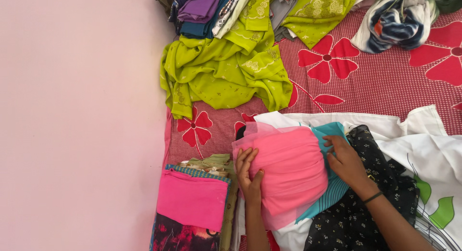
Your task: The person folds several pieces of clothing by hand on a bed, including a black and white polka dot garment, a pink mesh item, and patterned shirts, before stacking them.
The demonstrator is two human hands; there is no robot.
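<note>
A rolled bundle of pink sheer cloth (288, 167) lies on the bed in front of me, over a teal striped cloth (332, 191). My left hand (249, 176) presses flat against the bundle's left side, fingers together. My right hand (345, 162), with a dark band at the wrist, rests on the bundle's right end where the teal cloth shows. Both hands clasp the bundle between them.
A stack of folded clothes with a pink piece on top (192, 200) sits to the left by the pink wall (77, 121). Lime green fabric (221, 70) is heaped at the back. A black floral garment (370, 203) and white leaf-print sheet (433, 159) lie to the right on the red flowered bedsheet (380, 82).
</note>
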